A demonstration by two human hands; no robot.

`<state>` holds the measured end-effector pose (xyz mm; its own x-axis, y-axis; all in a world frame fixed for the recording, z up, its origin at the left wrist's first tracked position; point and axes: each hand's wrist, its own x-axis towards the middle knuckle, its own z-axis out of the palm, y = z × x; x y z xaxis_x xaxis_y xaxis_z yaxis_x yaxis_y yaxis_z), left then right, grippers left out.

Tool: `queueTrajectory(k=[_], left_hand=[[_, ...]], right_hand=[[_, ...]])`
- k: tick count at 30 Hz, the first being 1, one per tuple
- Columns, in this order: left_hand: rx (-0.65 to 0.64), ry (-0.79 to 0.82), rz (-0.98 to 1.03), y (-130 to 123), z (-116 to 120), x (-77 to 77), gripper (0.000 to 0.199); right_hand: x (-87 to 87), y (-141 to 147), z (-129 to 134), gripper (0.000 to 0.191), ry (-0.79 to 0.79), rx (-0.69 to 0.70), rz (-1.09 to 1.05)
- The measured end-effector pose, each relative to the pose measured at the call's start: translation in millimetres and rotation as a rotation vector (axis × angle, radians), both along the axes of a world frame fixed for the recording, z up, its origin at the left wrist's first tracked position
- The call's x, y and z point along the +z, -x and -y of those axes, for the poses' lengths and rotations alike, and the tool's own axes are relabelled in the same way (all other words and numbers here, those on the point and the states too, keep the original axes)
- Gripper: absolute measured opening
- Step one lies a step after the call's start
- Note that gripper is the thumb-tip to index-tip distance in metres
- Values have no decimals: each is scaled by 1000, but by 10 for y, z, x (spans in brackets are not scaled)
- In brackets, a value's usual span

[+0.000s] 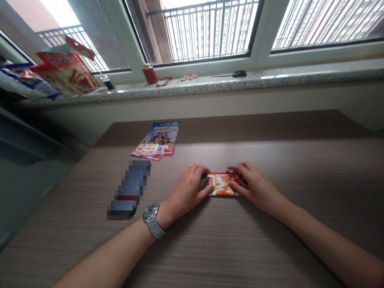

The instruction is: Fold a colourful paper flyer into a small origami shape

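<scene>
A small folded flyer (222,185), orange and red with white print, lies flat on the table in front of me. My left hand (189,185) grips its left end, thumb on top near the front edge and fingers curled at the far corner. At the right end, my right hand (258,187) holds it the same way, with the thumb resting on the printed face. The undersides of the fingers are hidden. A silver metal watch (154,220) is on my left wrist.
Several colourful flyers (160,138) are stacked at the table's (270,256) back left. A blurred-out dark, flat object (129,190) lies nearer. On the granite windowsill (204,89) are a red container (149,74), scissors (238,74), pink pieces (189,77) and snack bags (70,72).
</scene>
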<state>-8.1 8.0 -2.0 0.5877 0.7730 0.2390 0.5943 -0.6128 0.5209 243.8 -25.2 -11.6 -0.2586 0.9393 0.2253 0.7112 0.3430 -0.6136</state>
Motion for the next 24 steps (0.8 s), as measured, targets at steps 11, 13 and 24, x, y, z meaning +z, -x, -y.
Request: queueTrajectory(k=[11,13,24], left_hand=[[-95,101,241,-19,36,32,37],[-80,128,299,-26,32,38,34],[17,416,496,-30,29,40,20]], right_hand=[[-14,9,31,25,-24,18,-5],[-2,3,33,25,-31,30,-26],[64,-6,77,26,-2,-29,-175]])
